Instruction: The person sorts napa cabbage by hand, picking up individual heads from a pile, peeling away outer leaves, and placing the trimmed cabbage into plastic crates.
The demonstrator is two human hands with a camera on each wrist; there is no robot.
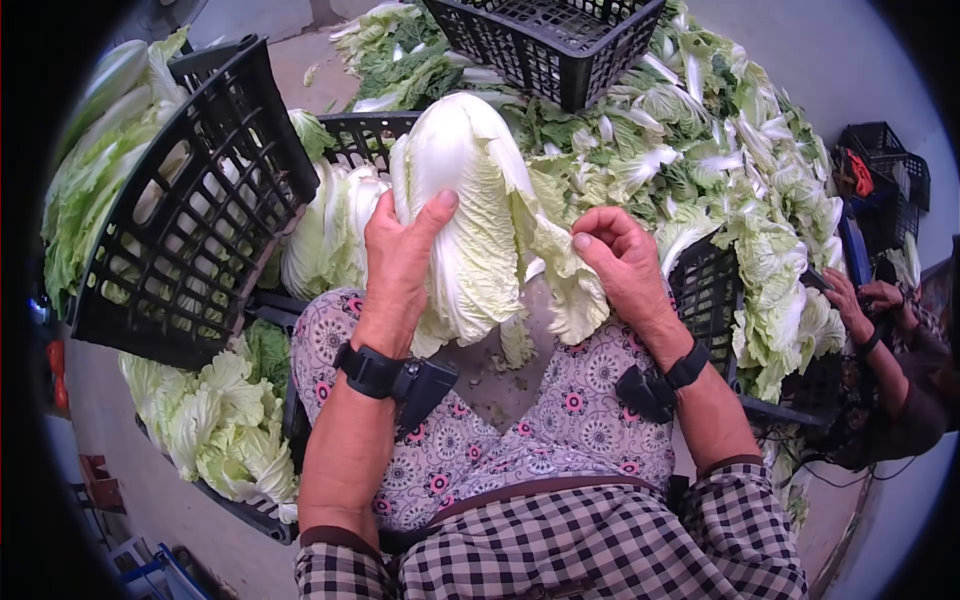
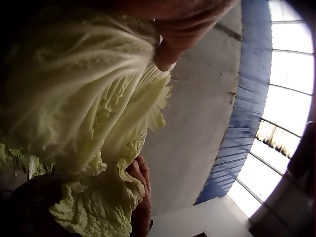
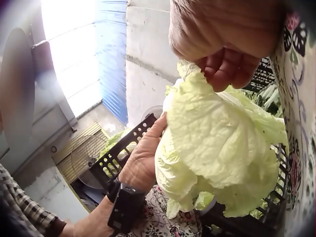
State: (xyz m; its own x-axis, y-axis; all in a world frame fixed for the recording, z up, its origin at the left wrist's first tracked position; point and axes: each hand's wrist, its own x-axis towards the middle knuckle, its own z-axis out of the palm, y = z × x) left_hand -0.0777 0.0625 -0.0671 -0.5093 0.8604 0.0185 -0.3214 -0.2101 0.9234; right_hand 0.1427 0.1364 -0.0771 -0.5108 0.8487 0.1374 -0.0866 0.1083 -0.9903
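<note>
Gripped a Chinese cabbage (image 1: 460, 200) in the left hand (image 1: 395, 255), pressing the thumb against its near side. Could not make out the fingers of that hand behind the cabbage in the head view. Pinched a loose outer leaf (image 1: 575, 290) by its edge between thumb and forefinger of the right hand (image 1: 622, 265), with the other fingers curled in toward the palm. Held the cabbage above the lap, between the two hands, white base up and leafy end down. Had the leaf spread out from the right side of the cabbage, drooping beside it.

Wore a left black band (image 1: 368, 372) and a right black band (image 1: 688, 366) on the wrists, flower-patterned trousers (image 1: 600, 405) and a checked top (image 1: 560, 545).

Had whole cabbages (image 1: 335, 225) just beyond the left hand, and a tilted black crate (image 1: 140, 338) to the left of them, with more cabbage showing through its openings. Had leafy heads (image 1: 225, 415) lower down on that side, in a low crate (image 1: 245, 515). Had pale leaves (image 1: 790, 330) draped over a side crate (image 1: 705, 310) near the right forearm. Faced a broad heap of trimmed leaves (image 1: 690, 150) farther out, with an upper crate (image 1: 578, 80) among them. Sat near another person (image 1: 905, 400) at the far right. Caught a fan (image 3: 86, 153) and a blue wall panel (image 3: 111, 54) in the right wrist view.
</note>
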